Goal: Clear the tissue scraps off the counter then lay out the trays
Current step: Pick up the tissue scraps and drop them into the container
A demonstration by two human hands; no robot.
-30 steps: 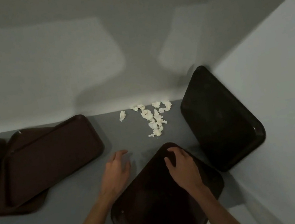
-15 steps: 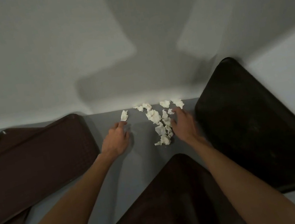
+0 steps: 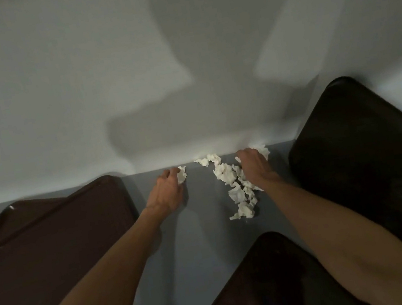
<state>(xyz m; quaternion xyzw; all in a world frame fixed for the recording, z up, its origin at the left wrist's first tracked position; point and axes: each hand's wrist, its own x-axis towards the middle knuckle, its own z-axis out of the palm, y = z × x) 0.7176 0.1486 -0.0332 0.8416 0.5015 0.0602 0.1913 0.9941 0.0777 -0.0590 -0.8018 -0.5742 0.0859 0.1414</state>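
Behind everything, a pale grey wall (image 3: 76, 80) fills the upper half. Below it runs the flat grey surface (image 3: 210, 244). On its left lies an overlapping stack of dark brown rectangular plastic trays (image 3: 50, 244). At the right a single dark tray (image 3: 369, 164) reaches the wall with its far corner, and a third dark tray (image 3: 270, 287) points a corner in from the near edge, between the forearms.

The right hand (image 3: 255, 167) curls its fingers over the far end of a trail of crumpled white tissue scraps (image 3: 227, 174) by the wall; whether its grip has closed on any, I cannot tell. The left hand (image 3: 167, 191) closes its grip on a lone white tissue scrap (image 3: 182, 175) near the wall.
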